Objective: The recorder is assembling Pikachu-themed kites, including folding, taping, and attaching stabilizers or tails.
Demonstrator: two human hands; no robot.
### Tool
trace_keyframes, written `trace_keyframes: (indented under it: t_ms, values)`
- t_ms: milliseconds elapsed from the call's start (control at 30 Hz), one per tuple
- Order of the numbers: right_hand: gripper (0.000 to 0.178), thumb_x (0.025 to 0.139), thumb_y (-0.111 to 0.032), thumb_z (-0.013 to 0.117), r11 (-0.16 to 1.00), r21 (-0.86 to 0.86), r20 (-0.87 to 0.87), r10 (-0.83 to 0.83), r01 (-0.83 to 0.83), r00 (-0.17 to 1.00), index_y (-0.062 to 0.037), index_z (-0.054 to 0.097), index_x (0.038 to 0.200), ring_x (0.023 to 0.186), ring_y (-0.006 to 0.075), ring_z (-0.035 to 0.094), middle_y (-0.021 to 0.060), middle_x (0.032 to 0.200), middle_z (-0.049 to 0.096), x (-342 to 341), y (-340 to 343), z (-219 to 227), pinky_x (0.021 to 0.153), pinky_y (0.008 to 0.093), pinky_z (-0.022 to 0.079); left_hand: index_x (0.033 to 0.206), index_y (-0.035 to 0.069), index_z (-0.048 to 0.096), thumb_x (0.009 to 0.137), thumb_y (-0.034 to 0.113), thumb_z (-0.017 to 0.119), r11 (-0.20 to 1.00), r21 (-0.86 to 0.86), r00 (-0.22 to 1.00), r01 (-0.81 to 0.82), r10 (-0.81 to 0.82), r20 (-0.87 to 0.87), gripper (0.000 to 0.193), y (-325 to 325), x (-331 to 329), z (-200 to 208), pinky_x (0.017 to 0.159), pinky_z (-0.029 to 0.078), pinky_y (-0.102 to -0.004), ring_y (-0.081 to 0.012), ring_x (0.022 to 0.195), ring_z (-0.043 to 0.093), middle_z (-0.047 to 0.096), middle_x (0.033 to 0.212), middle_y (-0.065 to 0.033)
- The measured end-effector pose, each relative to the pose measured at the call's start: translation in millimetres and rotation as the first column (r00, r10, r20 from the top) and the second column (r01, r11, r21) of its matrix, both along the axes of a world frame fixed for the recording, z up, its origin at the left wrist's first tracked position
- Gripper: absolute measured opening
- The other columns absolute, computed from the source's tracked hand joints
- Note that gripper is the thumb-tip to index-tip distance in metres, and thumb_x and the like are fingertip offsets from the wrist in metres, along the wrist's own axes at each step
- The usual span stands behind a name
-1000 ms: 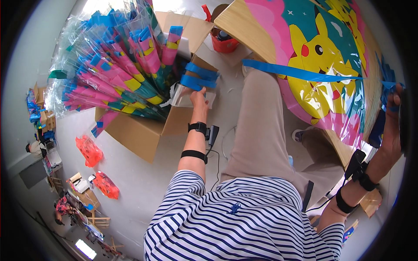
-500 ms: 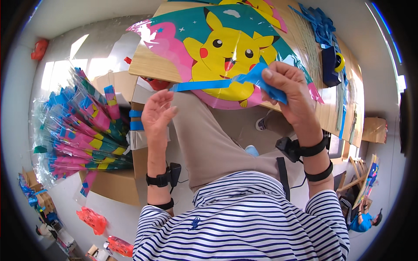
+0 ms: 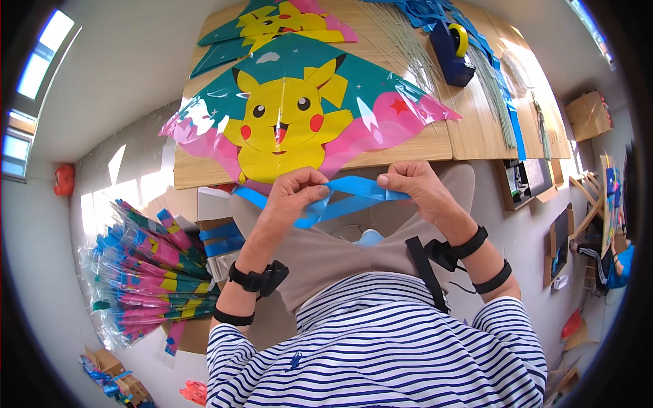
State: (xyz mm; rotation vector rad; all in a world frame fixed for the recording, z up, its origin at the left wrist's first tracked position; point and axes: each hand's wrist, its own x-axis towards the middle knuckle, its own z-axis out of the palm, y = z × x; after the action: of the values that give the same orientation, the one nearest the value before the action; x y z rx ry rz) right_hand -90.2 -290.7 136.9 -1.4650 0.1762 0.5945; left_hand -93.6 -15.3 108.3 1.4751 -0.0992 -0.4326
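Observation:
Over my lap, a blue plastic ribbon runs between my two hands in a slack loop. My left hand pinches it between thumb and fingers, and a loose end hangs to the left of that hand. Thumb and fingers of my right hand are closed on the ribbon's other side. Just beyond the hands, a kite with a yellow cartoon character on teal and pink lies flat on the wooden table. Its lower tip reaches past the table's near edge.
More kites lie at the far left of the table. Thin rods, a dark tape dispenser and blue ribbons are on the right. Rolled kites in clear wrap fill a cardboard box at my left.
My left hand, open beside the ribbon's end before, now pinches the ribbon. My hands have come lower and closer together. The view has swung, so the kite sits further left.

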Motion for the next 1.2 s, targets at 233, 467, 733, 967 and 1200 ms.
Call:
trace_keyframes:
  t_ms: [233, 467, 733, 967, 1200]
  values:
    - [0.022, 0.093, -0.024, 0.072, 0.872, 0.068, -0.018, -0.485, 0.485, 0.874, -0.0082, 0.063, 0.081, 0.041, 0.0041, 0.035, -0.0057, 0.059, 0.049, -24.9, -146.3, -48.2, 0.041, 0.0224, 0.025, 0.099, 0.003, 0.061, 0.094, 0.008, 0.066, 0.907, -0.009, 0.906, -0.42, 0.419, -0.057, 0.009, 52.0, 143.3, 9.6, 0.051, 0.048, -0.0187, -0.0079, 0.053, 0.056, 0.063, 0.076, -0.0023]
    - [0.035, 0.09, -0.035, 0.074, 0.485, -0.26, -0.031, -0.868, 0.835, 0.495, -0.0165, 0.05, 0.072, 0.035, 0.0052, 0.029, -0.0068, 0.051, 0.038, -109.5, -283.8, -99.0, 0.036, 0.0244, 0.019, 0.113, -0.005, 0.053, 0.094, -0.006, 0.051, 0.751, -0.123, 0.664, -0.649, 0.638, 0.39, 0.019, 104.1, 329.4, 109.2, 0.086, 0.061, -0.0342, -0.0272, 0.09, 0.072, 0.067, 0.103, -0.018]
    - [0.034, 0.091, -0.033, 0.073, 0.396, -0.291, -0.067, -0.916, 0.871, 0.395, -0.0145, 0.052, 0.072, 0.035, 0.0057, 0.029, -0.0058, 0.051, 0.039, -148.9, -285.6, -121.5, 0.035, 0.024, 0.019, 0.13, 0.0, 0.057, 0.084, 0.011, 0.072, 0.642, 0.549, 0.835, -0.535, 0.307, 0.456, 0.049, 75.0, 344.1, 20.2, 0.091, 0.051, -0.0394, -0.0242, 0.105, 0.066, 0.068, 0.114, -0.0126]
    - [0.021, 0.087, -0.019, 0.072, 0.322, -0.688, 0.569, -0.318, 0.65, 0.759, -0.0042, 0.06, 0.077, 0.054, 0.0169, 0.055, 0.0045, 0.059, 0.053, -71.3, -237.7, -106.6, 0.051, 0.0333, 0.042, 0.131, -0.003, 0.055, 0.075, 0.019, 0.079, 0.392, 0.775, 0.777, -0.495, -0.199, 0.597, 0.065, 37.9, 218.9, -79.0, 0.105, 0.04, -0.0463, -0.0427, 0.121, 0.053, 0.059, 0.129, -0.0258]
    - [0.014, 0.085, -0.017, 0.068, 0.231, -0.853, 0.511, 0.188, 0.468, 0.839, -0.0059, 0.059, 0.089, 0.074, 0.036, 0.067, 0.0171, 0.076, 0.067, 45.8, -145.7, -108.9, 0.064, 0.0461, 0.051, 0.144, 0.007, 0.046, 0.086, 0.041, 0.071, 0.288, 0.871, 0.835, -0.397, -0.282, 0.473, 0.073, 4.1, 130.0, -105.0, 0.113, 0.024, -0.0624, -0.0402, 0.143, 0.03, 0.035, 0.154, -0.0207]
